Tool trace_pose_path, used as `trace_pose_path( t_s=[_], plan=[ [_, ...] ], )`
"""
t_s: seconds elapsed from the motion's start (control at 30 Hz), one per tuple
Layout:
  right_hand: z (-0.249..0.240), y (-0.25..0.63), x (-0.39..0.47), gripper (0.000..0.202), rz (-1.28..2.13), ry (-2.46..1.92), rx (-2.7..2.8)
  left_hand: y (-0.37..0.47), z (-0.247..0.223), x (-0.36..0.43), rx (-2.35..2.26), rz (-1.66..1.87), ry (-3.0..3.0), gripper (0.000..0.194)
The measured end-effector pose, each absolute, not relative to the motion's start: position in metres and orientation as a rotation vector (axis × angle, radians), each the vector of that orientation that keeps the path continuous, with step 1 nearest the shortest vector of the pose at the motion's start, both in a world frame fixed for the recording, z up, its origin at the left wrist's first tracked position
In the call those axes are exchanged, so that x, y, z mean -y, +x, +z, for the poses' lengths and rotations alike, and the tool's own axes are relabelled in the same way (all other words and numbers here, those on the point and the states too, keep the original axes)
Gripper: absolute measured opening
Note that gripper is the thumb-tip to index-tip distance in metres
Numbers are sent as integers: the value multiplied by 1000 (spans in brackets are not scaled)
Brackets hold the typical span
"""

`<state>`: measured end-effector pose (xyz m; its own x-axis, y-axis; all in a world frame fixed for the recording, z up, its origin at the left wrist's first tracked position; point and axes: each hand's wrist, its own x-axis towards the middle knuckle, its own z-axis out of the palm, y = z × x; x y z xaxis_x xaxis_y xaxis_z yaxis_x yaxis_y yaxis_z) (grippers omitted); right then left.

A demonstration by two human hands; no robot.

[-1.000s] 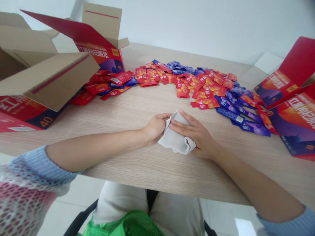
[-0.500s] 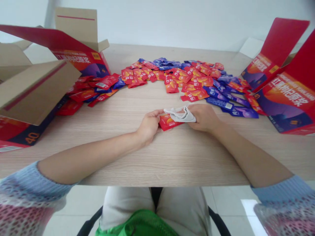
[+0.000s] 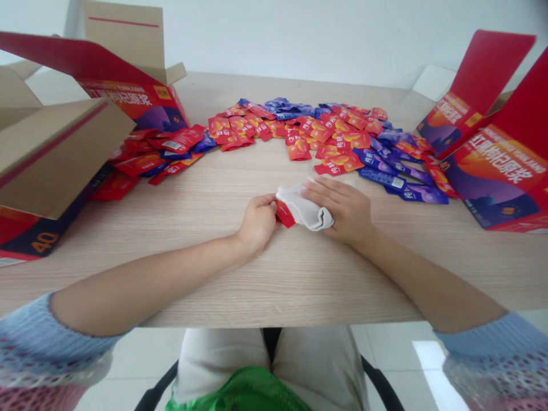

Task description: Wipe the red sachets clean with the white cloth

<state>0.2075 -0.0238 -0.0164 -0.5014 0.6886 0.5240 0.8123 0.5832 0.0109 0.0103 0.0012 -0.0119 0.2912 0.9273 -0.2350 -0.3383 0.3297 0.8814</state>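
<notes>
Low over the front middle of the table, my left hand pinches the left end of a red sachet. A light grey cloth covers most of that sachet, so only its left part shows. My right hand is closed on the cloth, its fingers lying across the top and pressing it against the sachet. The thumb of the right hand is hidden.
Red and blue sachets lie in a wide heap across the back, with another pile at left. Open cartons stand at left, and red cartons at right. The table's front edge runs above my lap.
The cloth has spread from the sachet's upper edge over most of its face. My right hand has turned flatter, fingers now on top. My left hand still pinches the same end.
</notes>
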Motion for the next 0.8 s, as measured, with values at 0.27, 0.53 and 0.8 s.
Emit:
trace_pose_path(
  t_s=[0.27, 0.53, 0.8],
  plan=[
    [-19, 193, 11, 63, 189, -981, 2497, 7, -13, -12, -817, 956, 796, 25],
    [-25, 233, -11, 62, 131, -1156, 2425, 7, -4, -12, -934, 877, 732, 34],
    [-26, 250, -16, 51, 22, -1323, 2361, 6, 2, -11, -983, 851, 736, 32]
  ],
)
